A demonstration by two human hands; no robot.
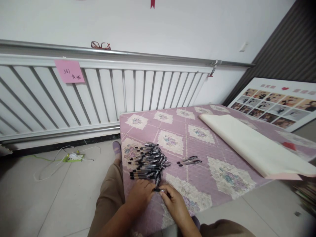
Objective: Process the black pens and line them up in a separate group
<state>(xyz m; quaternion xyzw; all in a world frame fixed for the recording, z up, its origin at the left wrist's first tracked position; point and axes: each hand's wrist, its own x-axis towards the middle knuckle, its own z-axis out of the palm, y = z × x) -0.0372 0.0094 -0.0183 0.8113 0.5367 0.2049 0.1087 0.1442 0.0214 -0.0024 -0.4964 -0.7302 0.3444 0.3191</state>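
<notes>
Apparent step: two-handed handling of one pen beside the pen pile. Left hand, right hand: fingers clamped on it. Next move likely requires steady alignment.

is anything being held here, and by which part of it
Apparently a pen: the left hand and right hand grip it on either side of its short visible dark stretch; which end is which cannot be told.

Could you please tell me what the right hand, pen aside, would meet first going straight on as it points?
Probably the near edge of the pile of pens, just beyond the right hand, though depth is unclear and the left hand is close.
</notes>
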